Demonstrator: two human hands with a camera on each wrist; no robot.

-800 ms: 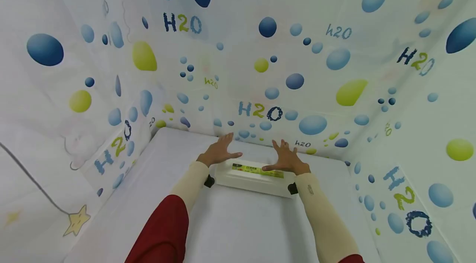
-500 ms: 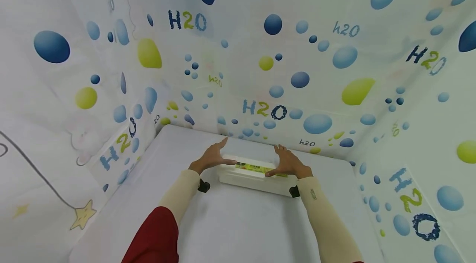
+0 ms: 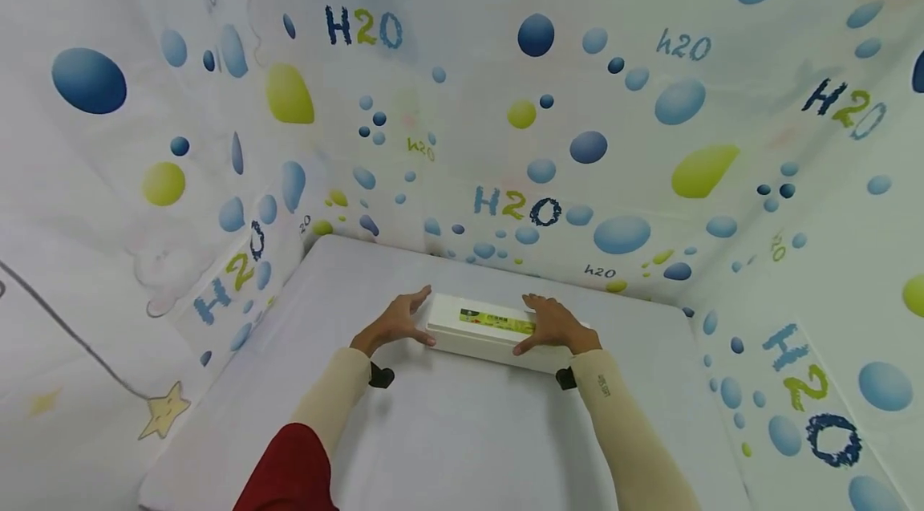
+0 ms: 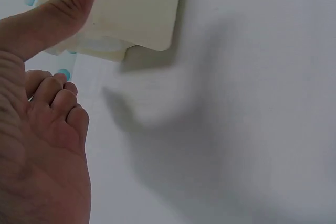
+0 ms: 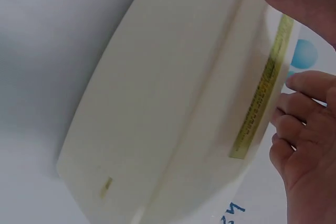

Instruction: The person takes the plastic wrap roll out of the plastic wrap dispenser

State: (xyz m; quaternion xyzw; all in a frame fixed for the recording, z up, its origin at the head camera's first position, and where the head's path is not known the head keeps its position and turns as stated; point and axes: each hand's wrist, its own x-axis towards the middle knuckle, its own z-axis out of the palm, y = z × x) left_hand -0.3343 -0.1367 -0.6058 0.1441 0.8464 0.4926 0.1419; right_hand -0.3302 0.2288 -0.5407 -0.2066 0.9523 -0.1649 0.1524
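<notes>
A long white plastic box [image 3: 476, 346] with a yellow-green label [image 3: 498, 322] lies near the back of the white table. Off its left end is my left hand [image 3: 393, 324], thumb and fingers spread, the thumb close to the front left corner. In the left wrist view the thumb overlaps the box [image 4: 136, 9], while the fingers are apart from it. My right hand [image 3: 559, 325] straddles the right part, thumb in front and fingers towards the back, hiding the label's right end. In the right wrist view its fingers [image 5: 296, 108] are loosely bent beyond the back edge; contact is unclear.
Sheeting [image 3: 462, 118] printed with blue and green drops and H2O lettering stands behind and on both sides of the white table [image 3: 447, 447]. A dark wrist mount [image 3: 381, 375] sits under the left wrist, another mount [image 3: 566, 379] under the right.
My left hand has moved left and towards me, from over the box to beyond its left end. My right hand has come slightly towards the box's front. The box stays in place.
</notes>
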